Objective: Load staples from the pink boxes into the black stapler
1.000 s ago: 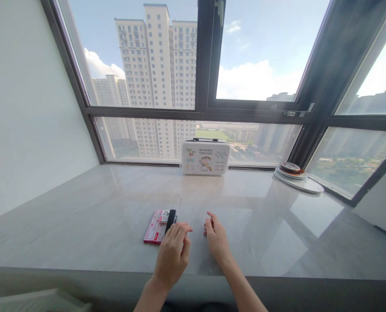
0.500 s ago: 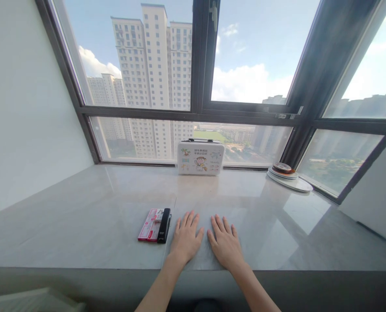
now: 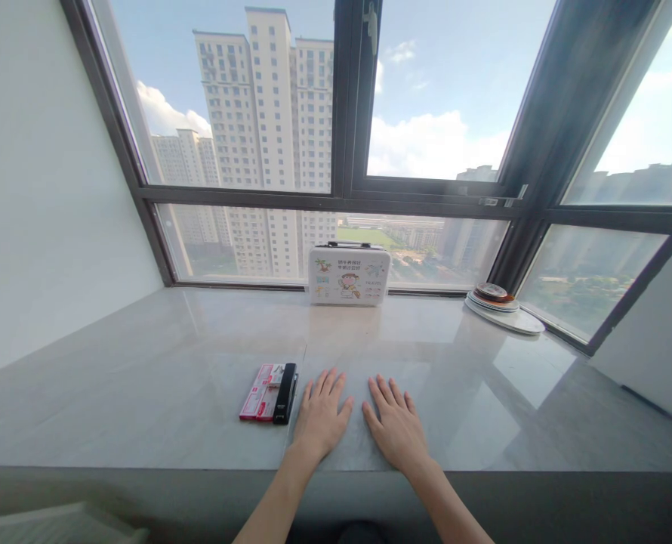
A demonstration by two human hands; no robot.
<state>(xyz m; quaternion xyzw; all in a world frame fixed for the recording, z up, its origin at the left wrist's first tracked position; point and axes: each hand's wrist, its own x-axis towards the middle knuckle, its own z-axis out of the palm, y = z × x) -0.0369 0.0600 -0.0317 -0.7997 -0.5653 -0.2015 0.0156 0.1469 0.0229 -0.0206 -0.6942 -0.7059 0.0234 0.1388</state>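
Palm down on the grey stone sill [image 3: 160, 393] lies my left hand [image 3: 321, 415], fingers stretched out and holding nothing. Just left of it are a black stapler [image 3: 285, 394] and, against the stapler, a flat pink-and-white box [image 3: 257, 394]. A smaller white box [image 3: 276, 375] lies on top of the pink one, next to the stapler. My right hand [image 3: 396, 423] also rests flat on the sill, fingers spread, with nothing in it. A narrow gap separates the two hands.
A white carry case [image 3: 349, 278] with cartoon prints and a black handle stands upright against the window. In the right corner, several round plates or lids [image 3: 491, 302] are stacked on a larger flat white piece [image 3: 522, 323]. A dark window frame [image 3: 426, 193] runs behind.
Both hands stay flat on the sill, with only a very slight shift apart. The stapler, boxes and case have not moved.
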